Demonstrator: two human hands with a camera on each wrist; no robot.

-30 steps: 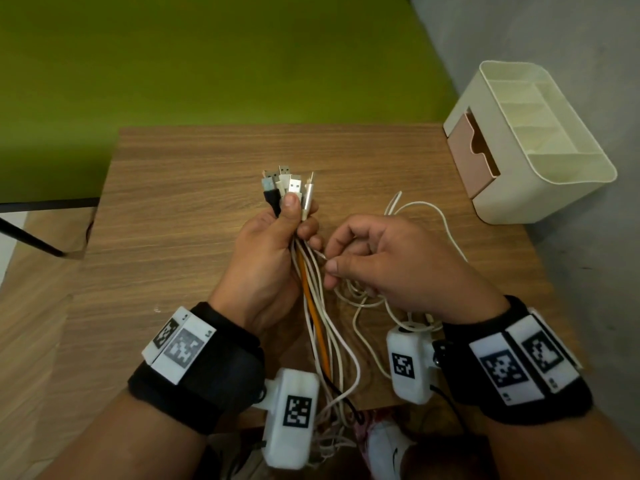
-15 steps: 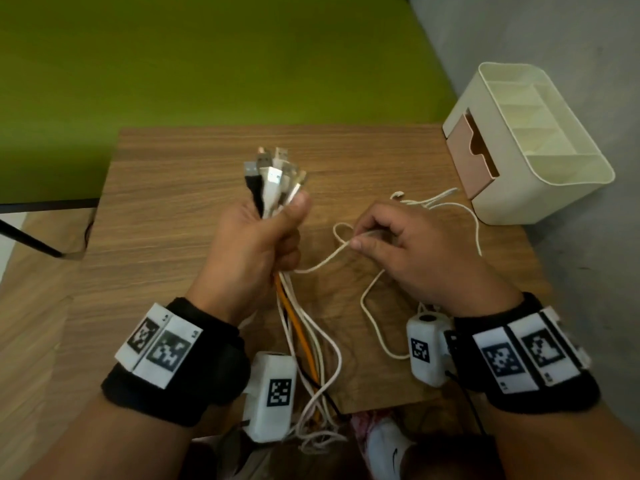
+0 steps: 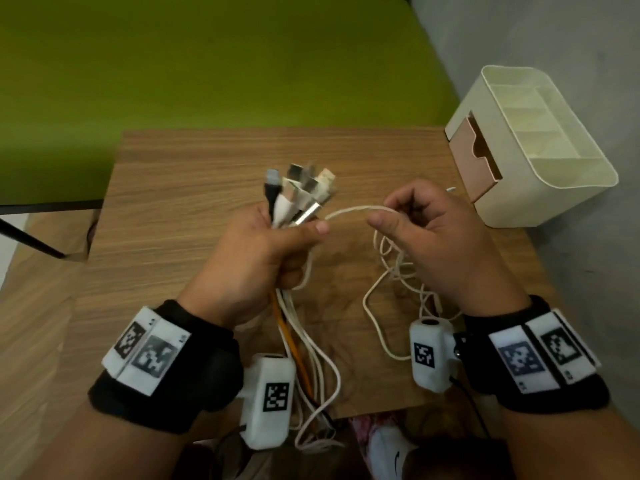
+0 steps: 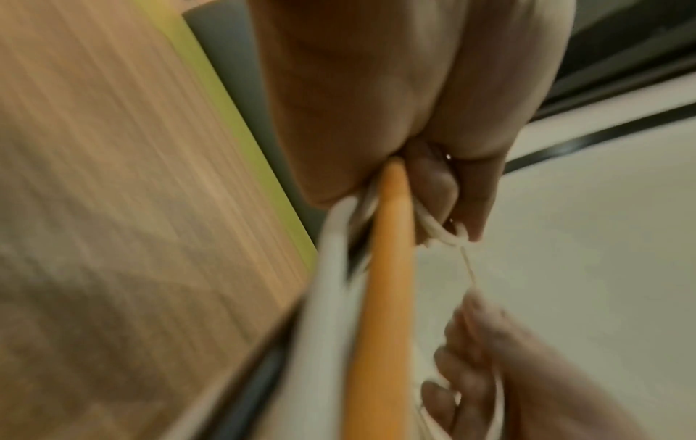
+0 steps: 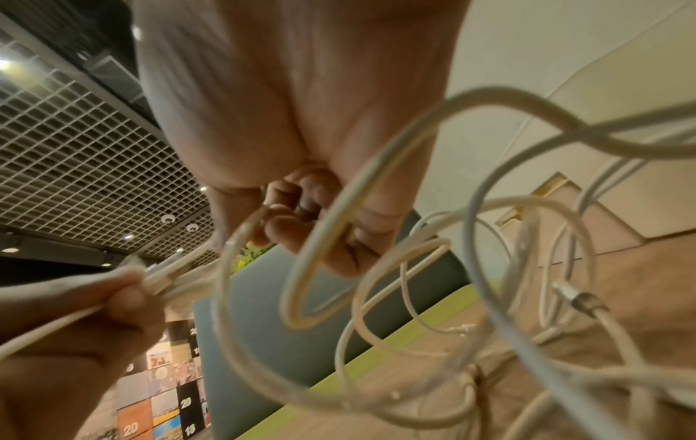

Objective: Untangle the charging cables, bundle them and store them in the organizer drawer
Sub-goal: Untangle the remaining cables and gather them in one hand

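My left hand (image 3: 266, 251) grips a bunch of charging cables (image 3: 298, 195) with their plugs fanned upward; white, orange (image 4: 380, 297) and black cords trail down from it toward the near table edge. One white cable (image 3: 356, 211) arcs from that fist to my right hand (image 3: 426, 237), whose curled fingers hold it above the table. From the right hand more white loops (image 5: 414, 268) hang down to the wood, and a metal-tipped plug (image 5: 582, 300) lies there. The cream organizer (image 3: 554, 188) stands at the far right, its pink drawer (image 3: 474, 161) slightly pulled out.
The wooden table (image 3: 194, 188) ends at a green panel (image 3: 207, 64) behind and a grey wall (image 3: 588, 46) on the right. A dark metal frame (image 3: 31, 237) runs beside the table's left edge. A white shoe (image 3: 391, 452) shows below the near edge.
Both hands have risen. My right hand went from pinching the white cable near the table to holding it up level with the plugs, drawing an arc of cord from the left fist.
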